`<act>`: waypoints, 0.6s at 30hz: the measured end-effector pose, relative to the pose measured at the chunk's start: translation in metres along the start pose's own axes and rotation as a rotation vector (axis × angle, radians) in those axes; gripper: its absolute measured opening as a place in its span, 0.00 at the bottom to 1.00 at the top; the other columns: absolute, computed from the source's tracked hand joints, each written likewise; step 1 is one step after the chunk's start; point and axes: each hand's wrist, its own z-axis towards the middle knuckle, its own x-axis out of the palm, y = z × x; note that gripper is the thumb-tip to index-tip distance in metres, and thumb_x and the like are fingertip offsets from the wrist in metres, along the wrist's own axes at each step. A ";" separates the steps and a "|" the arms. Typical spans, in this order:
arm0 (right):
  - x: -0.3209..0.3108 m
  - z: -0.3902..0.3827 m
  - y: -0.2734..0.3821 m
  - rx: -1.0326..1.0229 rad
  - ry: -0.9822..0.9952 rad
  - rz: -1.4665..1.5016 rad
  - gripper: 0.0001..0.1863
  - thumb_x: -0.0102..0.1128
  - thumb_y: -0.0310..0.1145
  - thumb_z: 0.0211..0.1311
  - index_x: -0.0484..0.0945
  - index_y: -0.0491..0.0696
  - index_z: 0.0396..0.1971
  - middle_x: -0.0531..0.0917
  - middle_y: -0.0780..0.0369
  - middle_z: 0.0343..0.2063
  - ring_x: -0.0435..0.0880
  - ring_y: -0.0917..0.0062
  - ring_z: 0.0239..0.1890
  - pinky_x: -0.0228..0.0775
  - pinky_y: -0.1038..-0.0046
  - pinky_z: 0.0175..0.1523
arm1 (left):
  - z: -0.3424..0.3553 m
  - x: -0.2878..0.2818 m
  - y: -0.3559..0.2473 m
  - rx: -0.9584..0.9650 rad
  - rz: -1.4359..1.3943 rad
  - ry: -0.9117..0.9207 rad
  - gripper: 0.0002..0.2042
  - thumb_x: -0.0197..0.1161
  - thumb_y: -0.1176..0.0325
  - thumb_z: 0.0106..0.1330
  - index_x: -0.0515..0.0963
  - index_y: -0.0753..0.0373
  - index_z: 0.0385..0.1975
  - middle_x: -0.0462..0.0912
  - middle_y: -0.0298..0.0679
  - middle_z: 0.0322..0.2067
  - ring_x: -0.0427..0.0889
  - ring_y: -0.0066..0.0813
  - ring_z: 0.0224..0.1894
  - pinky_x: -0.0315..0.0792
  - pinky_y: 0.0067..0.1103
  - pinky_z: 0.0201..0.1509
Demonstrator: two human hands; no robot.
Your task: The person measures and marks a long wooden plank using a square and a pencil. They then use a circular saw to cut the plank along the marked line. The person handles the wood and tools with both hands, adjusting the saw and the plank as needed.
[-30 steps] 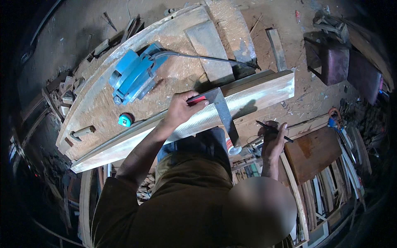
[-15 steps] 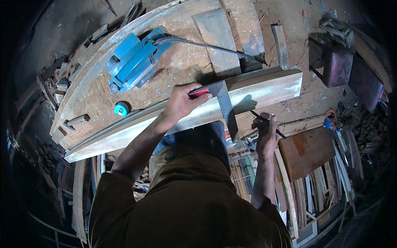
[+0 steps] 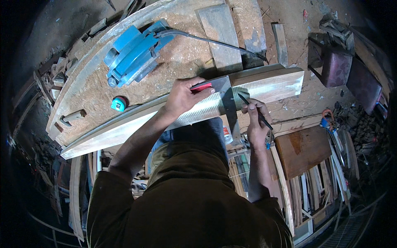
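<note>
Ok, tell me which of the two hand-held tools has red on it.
The metal square, its blade crossing the pale timber: its handle shows red. The slim pen-like tool looks dark wherever visible.

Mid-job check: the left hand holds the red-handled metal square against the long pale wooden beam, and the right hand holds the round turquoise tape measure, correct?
Not quite: the head view shows the right hand holding a slim black pen-like tool; the tape measure lies on the sawdust-covered wooden worktop.

Left fingers (image 3: pixel 202 94) curled tight, right fingers (image 3: pixel 252 111) pinched, left forearm (image 3: pixel 142 139) slanting inward, right forearm (image 3: pixel 258 167) pointing forward
</note>
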 end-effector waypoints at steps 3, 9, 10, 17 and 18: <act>0.006 0.004 0.005 -0.085 0.010 -0.167 0.13 0.60 0.33 0.73 0.80 0.38 0.48 0.86 0.59 0.37 0.82 0.80 0.41 0.73 0.76 0.51 | 0.000 0.000 0.001 -0.011 -0.005 0.011 0.11 0.73 0.64 0.64 0.84 0.66 0.37 0.84 0.41 0.23 0.77 0.16 0.25 0.73 0.20 0.29; 0.014 0.013 0.007 -0.158 0.074 -0.151 0.12 0.59 0.32 0.73 0.80 0.38 0.46 0.84 0.59 0.39 0.80 0.80 0.42 0.71 0.77 0.50 | 0.000 0.002 0.006 0.014 -0.095 0.012 0.11 0.73 0.65 0.64 0.84 0.66 0.37 0.83 0.39 0.22 0.75 0.15 0.25 0.72 0.18 0.30; 0.013 0.013 0.007 -0.162 0.075 -0.154 0.12 0.59 0.32 0.73 0.80 0.38 0.46 0.84 0.59 0.38 0.80 0.80 0.42 0.71 0.77 0.50 | 0.000 0.002 0.006 0.025 -0.076 0.008 0.11 0.73 0.65 0.65 0.84 0.66 0.37 0.82 0.38 0.22 0.75 0.14 0.25 0.72 0.18 0.30; 0.012 0.012 0.001 -0.163 0.091 -0.145 0.12 0.60 0.32 0.72 0.80 0.38 0.45 0.85 0.58 0.39 0.81 0.78 0.43 0.72 0.75 0.51 | 0.000 0.001 0.004 0.009 -0.049 0.014 0.11 0.72 0.64 0.65 0.84 0.66 0.37 0.81 0.36 0.21 0.73 0.12 0.25 0.71 0.18 0.29; 0.012 0.012 0.001 -0.168 0.095 -0.146 0.12 0.60 0.32 0.72 0.80 0.38 0.45 0.85 0.58 0.39 0.81 0.78 0.43 0.72 0.74 0.51 | 0.000 0.001 0.004 0.002 -0.052 0.017 0.11 0.72 0.64 0.65 0.84 0.66 0.37 0.81 0.36 0.21 0.73 0.12 0.25 0.71 0.18 0.29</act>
